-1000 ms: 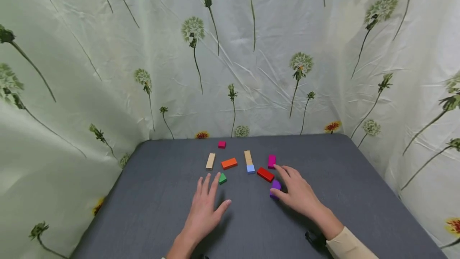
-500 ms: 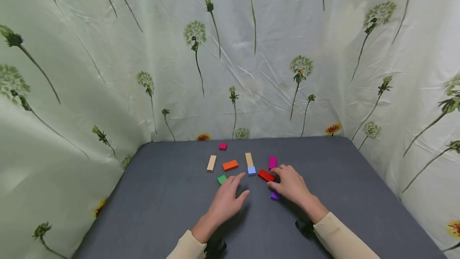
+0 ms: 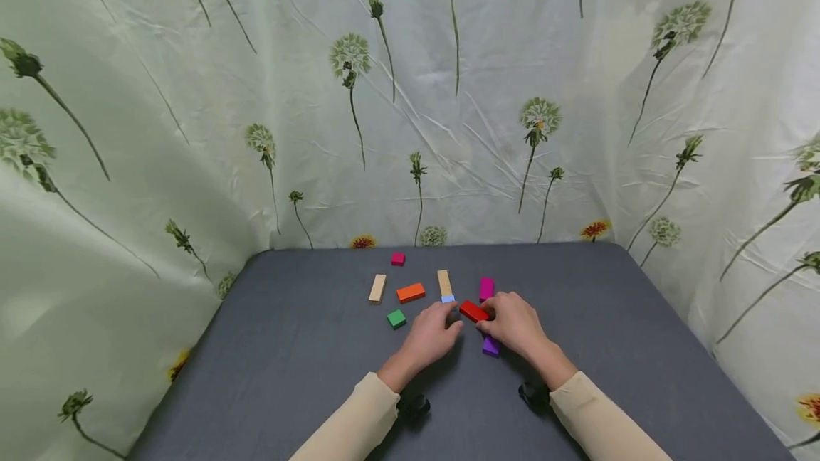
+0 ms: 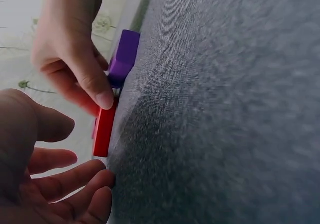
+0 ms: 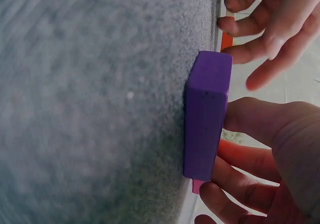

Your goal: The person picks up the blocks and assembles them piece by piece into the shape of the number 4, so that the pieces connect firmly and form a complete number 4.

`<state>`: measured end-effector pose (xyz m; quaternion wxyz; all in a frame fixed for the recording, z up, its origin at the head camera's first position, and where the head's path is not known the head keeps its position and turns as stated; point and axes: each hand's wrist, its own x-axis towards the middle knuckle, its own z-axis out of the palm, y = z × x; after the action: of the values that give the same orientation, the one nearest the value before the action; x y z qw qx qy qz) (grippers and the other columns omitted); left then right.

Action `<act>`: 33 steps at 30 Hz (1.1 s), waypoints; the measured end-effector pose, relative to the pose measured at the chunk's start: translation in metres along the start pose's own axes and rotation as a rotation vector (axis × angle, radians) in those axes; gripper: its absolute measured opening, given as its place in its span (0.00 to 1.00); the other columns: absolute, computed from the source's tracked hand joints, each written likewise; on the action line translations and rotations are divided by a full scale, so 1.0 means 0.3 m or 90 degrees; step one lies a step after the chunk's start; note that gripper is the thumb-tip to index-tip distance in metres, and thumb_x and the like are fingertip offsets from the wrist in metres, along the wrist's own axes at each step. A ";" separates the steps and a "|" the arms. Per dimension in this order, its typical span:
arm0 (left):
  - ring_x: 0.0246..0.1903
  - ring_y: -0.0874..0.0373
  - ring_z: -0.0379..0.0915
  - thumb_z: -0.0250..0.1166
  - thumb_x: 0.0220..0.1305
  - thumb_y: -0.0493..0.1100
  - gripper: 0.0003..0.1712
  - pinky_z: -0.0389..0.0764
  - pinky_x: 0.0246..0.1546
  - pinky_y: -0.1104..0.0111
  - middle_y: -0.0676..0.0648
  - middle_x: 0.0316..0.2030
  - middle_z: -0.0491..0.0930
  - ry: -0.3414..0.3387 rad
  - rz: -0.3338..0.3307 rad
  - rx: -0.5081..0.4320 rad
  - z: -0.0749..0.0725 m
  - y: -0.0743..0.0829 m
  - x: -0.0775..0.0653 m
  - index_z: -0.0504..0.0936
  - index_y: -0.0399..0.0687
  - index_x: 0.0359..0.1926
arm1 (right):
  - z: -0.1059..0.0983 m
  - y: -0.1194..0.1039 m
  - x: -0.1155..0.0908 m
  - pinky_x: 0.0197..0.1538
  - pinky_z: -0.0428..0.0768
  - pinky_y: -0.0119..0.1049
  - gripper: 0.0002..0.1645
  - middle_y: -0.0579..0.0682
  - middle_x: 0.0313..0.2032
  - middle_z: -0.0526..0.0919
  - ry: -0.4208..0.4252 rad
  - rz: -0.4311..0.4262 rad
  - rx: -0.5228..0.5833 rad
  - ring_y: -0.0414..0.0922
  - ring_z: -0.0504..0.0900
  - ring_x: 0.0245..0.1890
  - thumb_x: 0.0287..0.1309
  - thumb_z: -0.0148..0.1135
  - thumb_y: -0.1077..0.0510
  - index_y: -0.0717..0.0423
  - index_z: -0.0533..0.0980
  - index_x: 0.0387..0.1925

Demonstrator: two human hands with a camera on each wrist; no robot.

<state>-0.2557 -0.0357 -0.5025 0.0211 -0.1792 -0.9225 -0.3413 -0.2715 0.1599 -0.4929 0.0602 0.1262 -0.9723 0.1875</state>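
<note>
My right hand [image 3: 520, 322] pinches the right end of a red rectangular block [image 3: 472, 310] between thumb and fingers; the left wrist view shows the thumb on its near face. Just left of that block, my left hand [image 3: 430, 336] is held with fingers loosely bent and spread, nothing between them. A light blue block [image 3: 448, 298] shows partly behind the left fingertips. Below the right hand lies a purple block [image 3: 490, 347], large in the right wrist view [image 5: 206, 129], where it hides the red block. A magenta block [image 3: 487, 288] sits right behind the right fingers.
Left of the hands lie a green block [image 3: 396, 319], an orange block [image 3: 411, 292] and a plain wooden block [image 3: 377, 289]. Another wooden block [image 3: 444, 282] touches the blue one. A crimson block [image 3: 398, 259] is near the back edge of the grey table [image 3: 288, 361]. A floral curtain [image 3: 307, 91] surrounds it.
My left hand has moved right, from beside the green block to near the blue one. My right hand has shifted slightly left, from over the purple block onto the red block's end.
</note>
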 end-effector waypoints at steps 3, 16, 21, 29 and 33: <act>0.28 0.60 0.66 0.64 0.69 0.42 0.21 0.70 0.29 0.67 0.53 0.30 0.72 -0.004 0.001 0.011 0.012 0.010 0.015 0.81 0.39 0.60 | -0.001 -0.001 -0.002 0.31 0.73 0.40 0.13 0.44 0.30 0.79 0.007 0.005 0.002 0.43 0.72 0.30 0.48 0.78 0.53 0.50 0.88 0.38; 0.31 0.60 0.68 0.63 0.65 0.36 0.15 0.72 0.32 0.67 0.52 0.32 0.76 0.052 -0.053 -0.090 0.051 -0.013 0.030 0.88 0.41 0.51 | -0.002 -0.009 -0.008 0.32 0.72 0.40 0.12 0.43 0.30 0.77 0.018 -0.002 0.011 0.43 0.71 0.32 0.45 0.75 0.56 0.51 0.87 0.36; 0.32 0.61 0.70 0.63 0.64 0.35 0.12 0.75 0.34 0.67 0.53 0.33 0.80 0.059 -0.092 -0.129 0.045 -0.013 0.028 0.88 0.41 0.46 | 0.000 -0.016 -0.019 0.33 0.72 0.39 0.13 0.42 0.30 0.76 0.023 -0.008 0.022 0.43 0.71 0.31 0.44 0.75 0.56 0.51 0.87 0.36; 0.25 0.57 0.80 0.65 0.67 0.34 0.03 0.83 0.28 0.68 0.48 0.27 0.81 0.080 -0.184 -0.377 0.015 0.000 -0.002 0.82 0.39 0.41 | -0.001 -0.041 -0.055 0.32 0.72 0.36 0.14 0.40 0.31 0.76 0.052 -0.036 0.057 0.40 0.69 0.31 0.45 0.75 0.55 0.50 0.87 0.38; 0.29 0.49 0.85 0.68 0.65 0.33 0.06 0.86 0.35 0.63 0.42 0.30 0.83 0.103 -0.220 -0.520 0.003 -0.009 -0.023 0.82 0.35 0.41 | -0.006 -0.066 -0.078 0.32 0.71 0.36 0.15 0.40 0.30 0.75 0.055 -0.058 0.068 0.39 0.69 0.30 0.47 0.76 0.53 0.49 0.87 0.40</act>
<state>-0.2500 -0.0392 -0.5060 -0.0365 0.0108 -0.7237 -0.6890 -0.2434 0.1480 -0.4883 0.1033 0.1649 -0.9507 0.2413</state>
